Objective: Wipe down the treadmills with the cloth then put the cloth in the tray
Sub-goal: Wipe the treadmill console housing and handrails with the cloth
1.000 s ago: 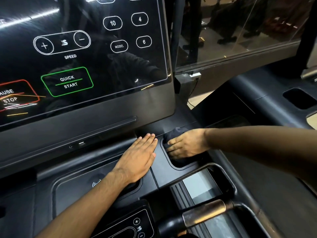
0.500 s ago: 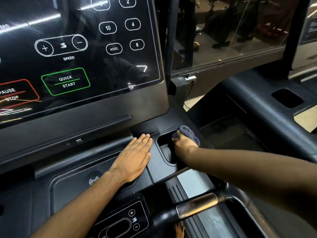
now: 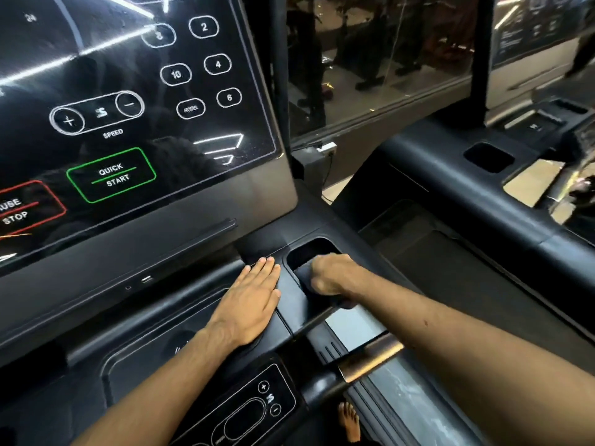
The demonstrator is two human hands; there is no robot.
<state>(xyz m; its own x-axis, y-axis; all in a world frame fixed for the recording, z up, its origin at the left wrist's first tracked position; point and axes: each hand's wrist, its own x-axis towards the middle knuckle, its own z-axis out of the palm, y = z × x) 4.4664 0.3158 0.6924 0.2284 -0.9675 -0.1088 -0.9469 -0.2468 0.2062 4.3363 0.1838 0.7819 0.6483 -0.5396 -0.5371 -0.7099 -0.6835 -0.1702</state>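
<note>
1. The left hand [image 3: 252, 300] lay flat on the treadmill console [image 3: 288, 297] — fingers straight and close together.
2. The right hand [image 3: 335, 275] curled round the dark cloth [image 3: 303, 275] — pressing it down inside the tray [image 3: 309, 247], just beside the left fingertips.

The console screen [image 3: 128, 123] was glossy black and mirror-smooth, throwing back streaks of light. The console deck [image 3: 289, 304] below it looked like smooth, matt dark plastic. The cloth [image 3: 303, 274] in the tray [image 3: 309, 247] was dark, soft-looking fabric. The handlebar [image 3: 370, 358] carried a band of brushed metal with a dull sheen. The window pane [image 3: 386, 75] was shiny glass.
</note>
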